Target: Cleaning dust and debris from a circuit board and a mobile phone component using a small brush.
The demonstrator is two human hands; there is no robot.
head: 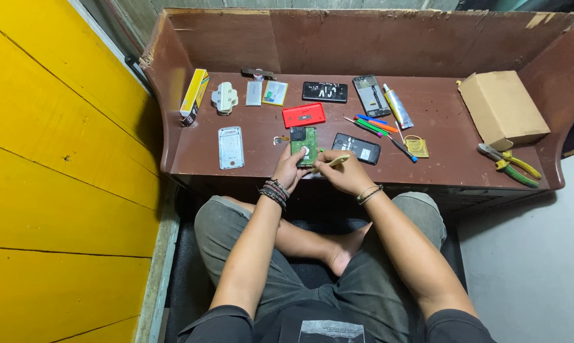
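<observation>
Pinching a green board (304,145) by its edges at the bench's (452,165) front, the left hand (289,170) steadies this light, thin, likely fragile part while right-hand (345,174) fingers grip a yellowish tool (331,161).

Circuit board (304,143) lower edge hidden by left hand (289,169) fingers.

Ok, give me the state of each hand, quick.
Left hand: closed on the green circuit board, steadying it on the bench.
Right hand: closed on a pale yellow tool, tip at the board.
</observation>
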